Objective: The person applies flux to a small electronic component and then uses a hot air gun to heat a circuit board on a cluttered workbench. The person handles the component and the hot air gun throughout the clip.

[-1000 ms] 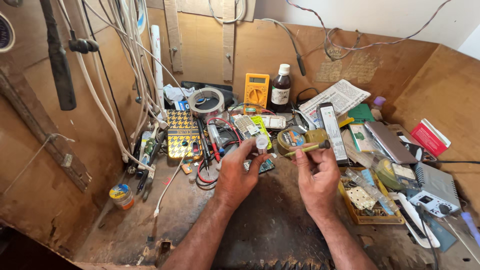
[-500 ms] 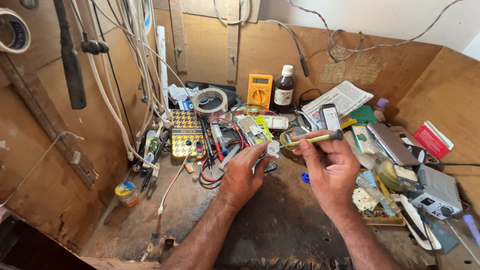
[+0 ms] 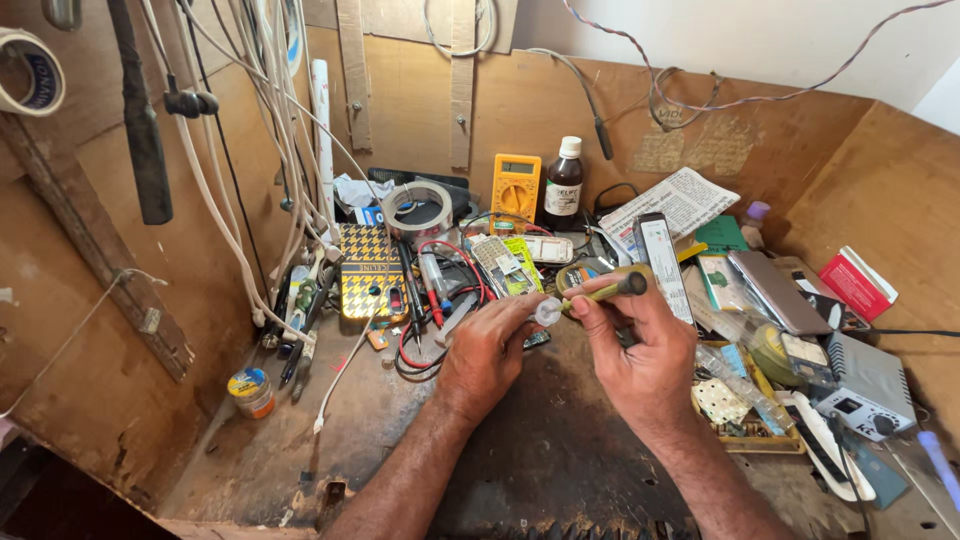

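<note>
The left hand [image 3: 490,350] is pinching a small whitish round part [image 3: 547,311] between thumb and forefinger, its fingers [image 3: 522,308] closing tightly on it just above the dark, worn surface [image 3: 540,450]. The right hand [image 3: 640,350] is gripping a slim yellow-green screwdriver [image 3: 600,292] with a dark handle end, its fingers [image 3: 600,308] wrapping together round the shaft, and the tip is meeting the whitish part right between the two sets of fingers. Just beyond the fingers, a yellow multimeter [image 3: 516,187] and a dark brown bottle [image 3: 564,184] are standing against the back wall, with a roll of tape [image 3: 418,209] to their left. Red and black probe leads [image 3: 430,290] are lying beside the left fingers, and a white phone [image 3: 662,262] is leaning just past the right fingers.
</note>
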